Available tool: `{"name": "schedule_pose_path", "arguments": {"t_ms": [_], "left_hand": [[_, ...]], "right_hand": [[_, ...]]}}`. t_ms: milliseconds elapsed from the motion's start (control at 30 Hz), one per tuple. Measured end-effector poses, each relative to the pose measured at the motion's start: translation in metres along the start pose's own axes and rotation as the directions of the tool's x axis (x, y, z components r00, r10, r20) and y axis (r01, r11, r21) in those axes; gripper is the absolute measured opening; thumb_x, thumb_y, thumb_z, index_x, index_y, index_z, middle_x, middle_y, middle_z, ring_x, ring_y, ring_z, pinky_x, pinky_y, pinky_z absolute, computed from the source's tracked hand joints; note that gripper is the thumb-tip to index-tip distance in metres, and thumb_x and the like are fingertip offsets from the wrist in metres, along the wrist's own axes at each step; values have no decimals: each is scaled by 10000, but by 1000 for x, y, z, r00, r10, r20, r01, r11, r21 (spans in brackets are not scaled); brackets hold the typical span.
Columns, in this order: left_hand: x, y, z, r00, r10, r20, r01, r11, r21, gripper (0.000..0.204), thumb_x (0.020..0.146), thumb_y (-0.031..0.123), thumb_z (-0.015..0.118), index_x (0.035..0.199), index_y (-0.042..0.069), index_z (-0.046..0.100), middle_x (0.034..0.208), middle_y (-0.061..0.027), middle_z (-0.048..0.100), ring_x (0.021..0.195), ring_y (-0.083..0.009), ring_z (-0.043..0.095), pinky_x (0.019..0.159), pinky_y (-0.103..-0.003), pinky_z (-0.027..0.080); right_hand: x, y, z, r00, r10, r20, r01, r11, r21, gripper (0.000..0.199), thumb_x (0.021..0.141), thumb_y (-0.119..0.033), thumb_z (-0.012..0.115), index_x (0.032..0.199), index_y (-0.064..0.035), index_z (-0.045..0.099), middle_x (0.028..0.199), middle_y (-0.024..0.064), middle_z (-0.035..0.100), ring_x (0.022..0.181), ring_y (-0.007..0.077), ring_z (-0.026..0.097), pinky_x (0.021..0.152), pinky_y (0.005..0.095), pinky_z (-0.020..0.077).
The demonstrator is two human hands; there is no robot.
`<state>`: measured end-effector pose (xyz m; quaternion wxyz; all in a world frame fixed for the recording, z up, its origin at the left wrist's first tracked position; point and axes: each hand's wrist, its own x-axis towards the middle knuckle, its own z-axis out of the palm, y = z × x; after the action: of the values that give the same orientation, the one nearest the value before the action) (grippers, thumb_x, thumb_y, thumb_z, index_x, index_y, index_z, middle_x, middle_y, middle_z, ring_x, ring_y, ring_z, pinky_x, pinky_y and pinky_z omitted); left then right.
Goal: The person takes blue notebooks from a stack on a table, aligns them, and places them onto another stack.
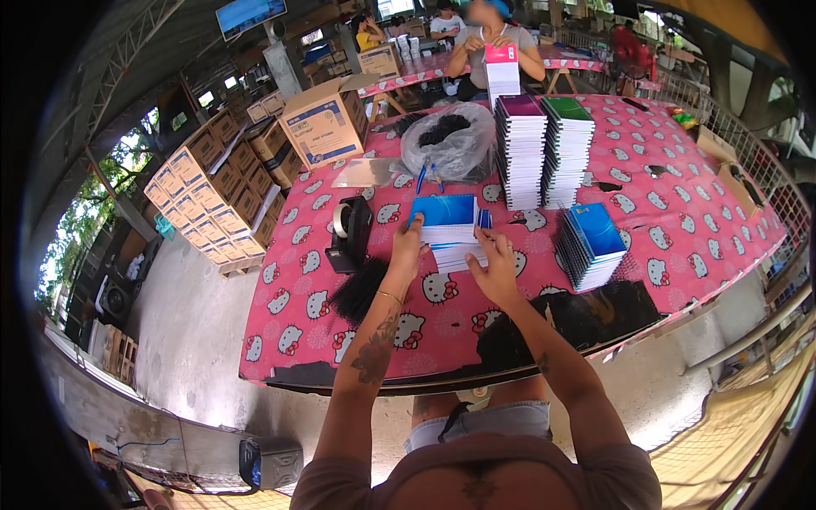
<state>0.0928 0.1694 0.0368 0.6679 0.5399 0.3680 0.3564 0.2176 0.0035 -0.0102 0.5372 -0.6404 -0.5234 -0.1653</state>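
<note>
In front of me on the table, a blue-covered notebook block lies over more white-edged blocks. My left hand grips the blue block at its left edge, thumb on the cover. At the right side, my right hand has its fingers against the page edges, thumb raised apart; whether it grips them is hard to tell. Right of it stands a stack of blue spiral notebooks. Beside my left forearm lies a bundle of black binding coils, near a black tape dispenser.
Tall stacks of purple notebooks and green notebooks stand farther back, beside a clear plastic bag of black coils. A carton sits at the far left corner. Across the table, a person holds a pink-covered block.
</note>
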Motion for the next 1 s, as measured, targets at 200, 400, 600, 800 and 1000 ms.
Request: {"name": "schedule_pose_path", "arguments": {"t_ms": [200, 400, 600, 800, 1000], "left_hand": [[-5, 3, 11, 999, -30, -27, 30, 999, -24, 574, 924, 442, 670, 1317, 67, 484, 1117, -50, 525, 966, -218, 506, 835, -415, 473], [1, 2, -4, 999, -44, 23, 47, 988, -147, 513, 936, 408, 668, 1278, 69, 492, 1126, -66, 566, 985, -233, 539, 862, -439, 478], [5, 0, -14, 998, 10, 67, -1, 992, -127, 487, 946, 383, 668, 1275, 67, 494, 1121, -76, 586, 978, -246, 575, 853, -447, 509], [2, 1, -3, 998, -49, 27, 52, 991, -122, 589, 952, 396, 650, 1370, 43, 435, 1256, -127, 531, 1008, -292, 585, 852, -492, 532], [-1, 3, -12, 997, -60, 37, 66, 982, -177, 650, 929, 384, 673, 1379, 40, 354, 1330, -189, 476, 1045, -358, 589, 846, -533, 537]], "right_hand": [[0, 16, 2, 994, 69, -80, -62, 994, 88, 535, 826, -231, 751, 1309, -41, 621, 1293, 179, 529, 1133, 340, 545, 950, 445, 452], [-2, 14, -8, 987, 35, 155, -33, 999, -14, 557, 833, -298, 759, 1324, -68, 633, 1361, 168, 481, 1193, 350, 507, 989, 471, 423], [-1, 21, -11, 983, 91, 161, -89, 996, -15, 566, 863, -346, 737, 1328, -43, 622, 1347, 184, 490, 1144, 365, 542, 966, 438, 455], [-6, 27, 1, 983, 171, 62, -178, 974, 139, 531, 875, -330, 738, 1292, -17, 641, 1385, 218, 443, 1242, 386, 510, 1047, 434, 425], [-3, 32, -10, 963, 189, 193, -219, 964, 148, 413, 874, -298, 749, 1229, -92, 706, 1439, 209, 379, 1301, 377, 470, 1078, 424, 403]]}}
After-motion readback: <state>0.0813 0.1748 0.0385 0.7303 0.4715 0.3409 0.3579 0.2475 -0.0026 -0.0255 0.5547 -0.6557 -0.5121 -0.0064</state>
